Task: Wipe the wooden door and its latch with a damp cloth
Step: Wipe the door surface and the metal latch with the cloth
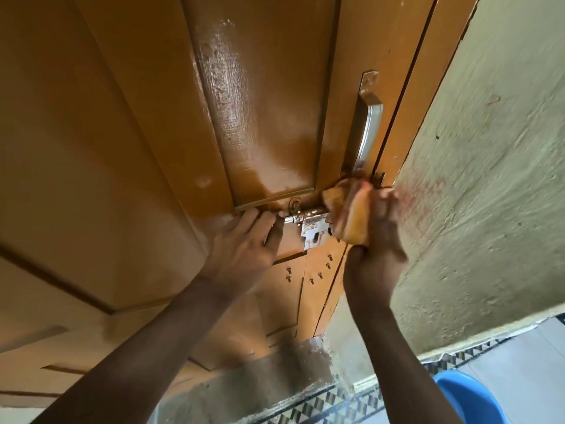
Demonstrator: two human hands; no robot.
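Cloth [354, 215] bunched in R hand [374, 255] grip, pressed on latch [308, 220].

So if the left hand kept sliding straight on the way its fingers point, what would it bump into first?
The left hand points right along the bolt, so it would probably meet the latch bracket first, with the cloth in the right hand just beyond. Depth is hard to judge here.

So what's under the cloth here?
The cloth, gripped by the right hand, covers the latch's right end at the door edge; that end is hidden.
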